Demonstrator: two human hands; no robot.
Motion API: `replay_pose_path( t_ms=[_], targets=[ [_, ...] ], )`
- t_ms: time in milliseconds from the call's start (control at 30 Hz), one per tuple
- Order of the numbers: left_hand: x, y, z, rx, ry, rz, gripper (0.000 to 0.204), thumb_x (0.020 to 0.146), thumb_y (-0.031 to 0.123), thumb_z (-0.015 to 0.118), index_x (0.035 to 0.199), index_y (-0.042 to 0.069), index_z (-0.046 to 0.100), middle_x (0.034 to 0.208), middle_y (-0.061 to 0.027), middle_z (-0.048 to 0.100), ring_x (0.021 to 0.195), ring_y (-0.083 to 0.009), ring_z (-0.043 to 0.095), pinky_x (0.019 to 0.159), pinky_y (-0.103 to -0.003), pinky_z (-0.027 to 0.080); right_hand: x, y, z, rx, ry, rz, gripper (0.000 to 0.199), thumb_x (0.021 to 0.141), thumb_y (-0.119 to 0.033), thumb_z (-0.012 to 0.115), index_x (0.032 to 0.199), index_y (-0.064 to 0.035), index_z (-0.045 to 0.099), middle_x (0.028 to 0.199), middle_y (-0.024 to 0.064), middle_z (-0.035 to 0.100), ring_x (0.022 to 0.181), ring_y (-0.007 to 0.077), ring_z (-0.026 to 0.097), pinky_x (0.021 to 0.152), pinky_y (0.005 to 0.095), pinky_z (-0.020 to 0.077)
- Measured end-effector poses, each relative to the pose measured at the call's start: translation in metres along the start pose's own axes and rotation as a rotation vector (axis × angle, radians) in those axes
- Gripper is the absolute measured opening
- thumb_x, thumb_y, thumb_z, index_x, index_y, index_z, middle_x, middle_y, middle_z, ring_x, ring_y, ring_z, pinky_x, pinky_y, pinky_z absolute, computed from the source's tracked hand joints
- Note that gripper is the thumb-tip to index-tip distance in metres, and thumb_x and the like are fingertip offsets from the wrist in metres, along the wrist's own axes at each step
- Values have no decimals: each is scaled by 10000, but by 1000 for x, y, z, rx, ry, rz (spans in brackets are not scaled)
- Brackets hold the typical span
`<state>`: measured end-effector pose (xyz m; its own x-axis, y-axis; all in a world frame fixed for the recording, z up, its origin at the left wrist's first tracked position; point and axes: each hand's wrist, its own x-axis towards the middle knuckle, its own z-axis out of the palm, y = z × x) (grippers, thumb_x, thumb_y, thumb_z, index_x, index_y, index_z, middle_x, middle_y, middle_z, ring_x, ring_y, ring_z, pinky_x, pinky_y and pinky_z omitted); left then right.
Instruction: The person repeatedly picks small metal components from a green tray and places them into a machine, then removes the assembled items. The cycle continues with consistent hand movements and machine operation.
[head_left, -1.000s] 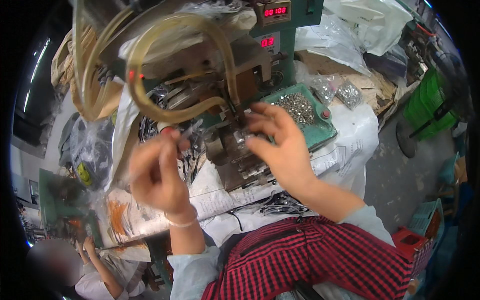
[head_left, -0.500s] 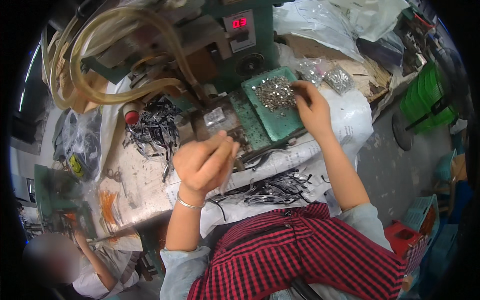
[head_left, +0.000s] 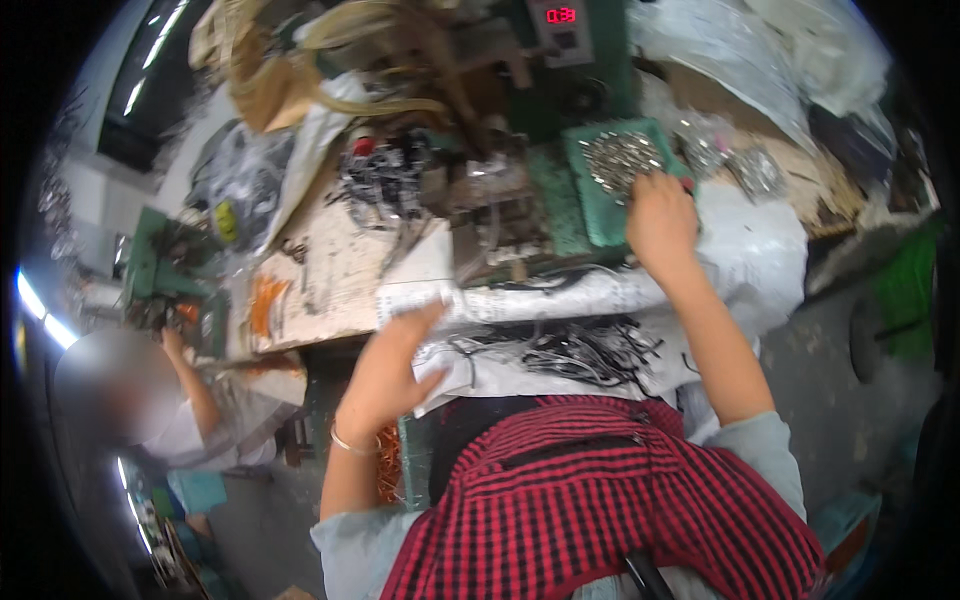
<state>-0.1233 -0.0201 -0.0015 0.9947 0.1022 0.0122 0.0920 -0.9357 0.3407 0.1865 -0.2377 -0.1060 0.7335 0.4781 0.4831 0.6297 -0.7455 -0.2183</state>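
Note:
My right hand point(head_left: 662, 215) reaches into the green tray point(head_left: 604, 226), its fingers bent down at the near edge of a pile of small shiny metal pieces point(head_left: 622, 160). What its fingertips pinch, if anything, is hidden. Lower left, my left hand point(head_left: 392, 362) is smeared by motion, with thumb and fingers apart and nothing seen between them. It is nearest the white sheet point(head_left: 418, 275) at the table's front edge. Thin black curved strips, like spectacle arms point(head_left: 595, 352), lie on white plastic in front of me. The machine's metal work area point(head_left: 497, 205) is beyond my left hand.
A green machine point(head_left: 560, 85) with a red lit display stands behind the tray. Another bundle of black strips point(head_left: 385, 180) lies left of the work area, under a yellowish hose point(head_left: 385, 103). Clear bags point(head_left: 757, 172) sit right of the tray. A co-worker point(head_left: 190, 420) sits at far left.
My left hand has drawn back from the machine toward me, and its fingers have spread. My right hand has gone from the tray's right rim onto the metal pieces. The whole view has shifted.

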Motion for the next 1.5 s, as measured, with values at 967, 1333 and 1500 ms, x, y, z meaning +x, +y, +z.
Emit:
replay_pose_path(
  t_ms=[967,1333,1500],
  targets=[
    [81,-187,41,-279,387,-542,117,877,123,747,931,22,721,891,-108,706,713,-267,679,672,-362,524,-41,-27,-59,893,159,554,131,880,-42,740,1006,-9,743,903,40,734,819,120,670,792,284,524],
    [126,-111,0,-1271,864,-150,130,1068,140,575,1045,15,604,998,-124,717,737,-168,677,657,-256,510,51,-143,-44,1141,274,190,259,847,-3,748,1087,3,651,969,71,711,913,158,695,829,304,535],
    [147,-18,-90,-914,924,321,138,1010,61,645,1052,-60,595,918,-200,721,718,-233,730,523,-259,559,50,-159,-48,1387,189,279,406,852,29,737,1222,21,571,1072,94,698,981,141,681,905,285,511]
  ],
)
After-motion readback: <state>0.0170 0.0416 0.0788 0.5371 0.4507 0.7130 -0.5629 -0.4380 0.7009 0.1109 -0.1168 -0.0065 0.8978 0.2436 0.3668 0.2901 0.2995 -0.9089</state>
